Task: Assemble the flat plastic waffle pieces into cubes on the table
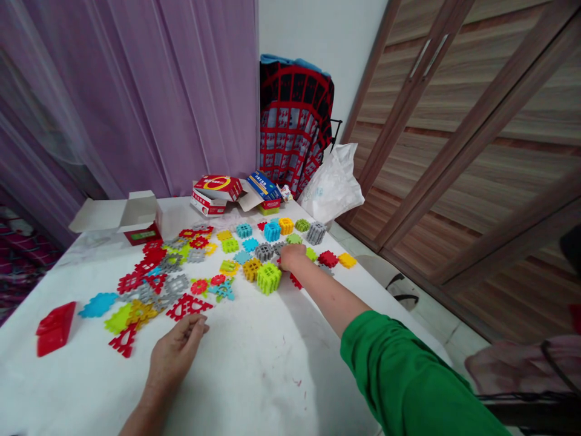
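Note:
My left hand [178, 348] rests on the white table just in front of a red triangular toy tile [188, 307]. Its fingers are curled together, and nothing shows in them. My right hand [293, 257] reaches in among the interlocking pieces; its fingertips are hidden. Part of a red tile [295, 281] shows under the right wrist. Beside that hand stand a lime-green stack of tiles [269, 278], a dark yellow stack [251, 270] and a grey stack [264, 252]. Blue [272, 231] and orange [285, 226] stacks stand farther back.
Loose tiles in several colours spread over the table's left half, with a red plastic piece [55, 329] at the far left. An opened carton [140, 221], a red box [216, 188] and a blue box [264, 186] stand at the back. A white plastic bag [333, 188] is beyond the right edge.

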A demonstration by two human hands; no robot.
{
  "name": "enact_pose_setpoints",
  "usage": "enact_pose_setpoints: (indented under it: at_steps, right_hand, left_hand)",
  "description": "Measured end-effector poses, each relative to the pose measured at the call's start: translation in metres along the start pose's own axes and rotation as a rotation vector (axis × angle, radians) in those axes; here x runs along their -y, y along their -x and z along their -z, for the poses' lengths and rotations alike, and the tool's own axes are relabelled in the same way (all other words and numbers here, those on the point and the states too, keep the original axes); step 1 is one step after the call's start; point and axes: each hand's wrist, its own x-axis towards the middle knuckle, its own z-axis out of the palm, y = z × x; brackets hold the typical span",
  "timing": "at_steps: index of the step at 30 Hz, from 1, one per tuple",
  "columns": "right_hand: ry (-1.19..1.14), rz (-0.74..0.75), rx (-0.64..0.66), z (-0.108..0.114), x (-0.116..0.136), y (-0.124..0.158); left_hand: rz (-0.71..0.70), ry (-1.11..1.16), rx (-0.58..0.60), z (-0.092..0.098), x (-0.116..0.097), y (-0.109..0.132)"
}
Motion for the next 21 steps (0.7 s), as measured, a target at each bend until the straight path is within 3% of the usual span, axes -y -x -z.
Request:
enact_pose_setpoints:
  at_steps: [8,16,21]
  right_hand:
    - [-0.032,0.026,-0.009,0.006,-0.005,0.007]
    - [-0.074,0.074,-0.041,0.034,-0.051,0.038]
    - [-0.057,0.094,-0.077,0.034,-0.069,0.068]
  left_hand:
    - [-0.005,0.001,-0.001,0.0,-0.003,0.001]
    - [-0.003,-0.017,-0.006,0.0,-0.003,0.001]
    - [-0.008,-0.022,-0.011,0.001,-0.003,0.001]
